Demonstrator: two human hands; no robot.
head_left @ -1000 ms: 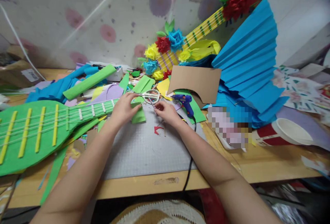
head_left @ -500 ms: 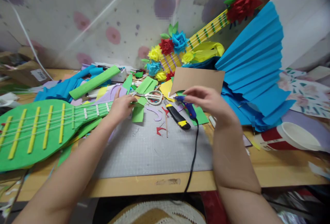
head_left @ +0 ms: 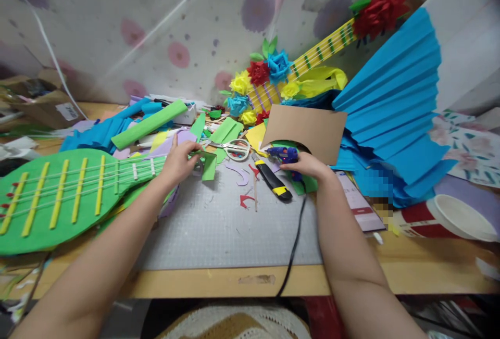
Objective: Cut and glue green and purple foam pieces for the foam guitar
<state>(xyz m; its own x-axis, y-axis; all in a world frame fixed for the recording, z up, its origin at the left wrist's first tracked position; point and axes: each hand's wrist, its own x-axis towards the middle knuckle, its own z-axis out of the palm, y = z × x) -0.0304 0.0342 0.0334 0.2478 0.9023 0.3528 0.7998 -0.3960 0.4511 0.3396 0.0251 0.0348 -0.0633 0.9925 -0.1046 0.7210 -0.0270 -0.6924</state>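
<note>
My left hand (head_left: 180, 161) is closed, pinching a small green paper piece (head_left: 210, 167) above the grey cutting mat (head_left: 234, 240). Over on the right, my right hand (head_left: 308, 166) has its fingers round a blue glue gun (head_left: 282, 153), whose black cord (head_left: 296, 240) runs off the front edge. Between the hands lie a black and yellow utility knife (head_left: 271, 176), white-handled scissors (head_left: 236, 149), a curved purple scrap (head_left: 239, 173) and red scraps (head_left: 246, 201). The neck of a green paper guitar (head_left: 54, 198) reaches behind my left hand.
A brown cardboard sheet (head_left: 308, 128) stands behind the glue gun. Further back leans a yellow guitar (head_left: 320, 50) with paper flowers. Pleated blue paper (head_left: 402, 104), a phone (head_left: 361, 201) and a red-and-white paper bucket (head_left: 422, 219) are at the right. A green paper roll (head_left: 150, 124) lies left.
My right hand has lowered and closed round the glue gun, which has shifted slightly. My left hand has picked up the edge of the green paper piece. The view has moved a little.
</note>
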